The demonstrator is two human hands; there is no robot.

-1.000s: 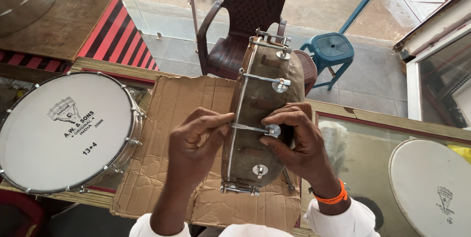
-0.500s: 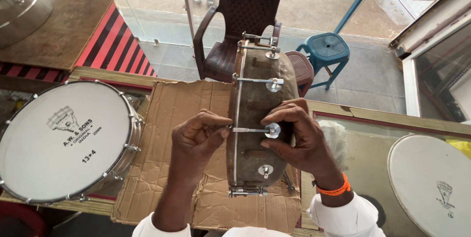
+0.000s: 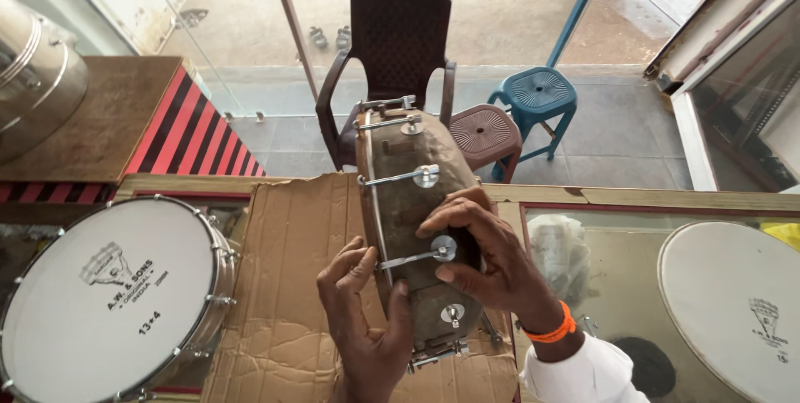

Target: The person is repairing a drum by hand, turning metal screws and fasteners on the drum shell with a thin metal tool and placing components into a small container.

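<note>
- Head view: left hand [image 3: 367, 328] grip wraps the upright drum shell's [image 3: 412, 228] rim.
- Right hand [image 3: 487, 257] grip pinches a round tension-rod nut [image 3: 443, 248].
- Cardboard [image 3: 283, 286] lies underneath on the counter [image 3: 633, 199].

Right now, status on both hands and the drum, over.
Left hand grips drum shell rim. Right hand on tension rod washer. Shell stands on edge on cardboard. White drum alongside, apart.

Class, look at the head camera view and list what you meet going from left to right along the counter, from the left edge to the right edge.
White-headed drum → cardboard sheet → left hand → drum shell standing on edge → right hand → loose white drumhead.
</note>
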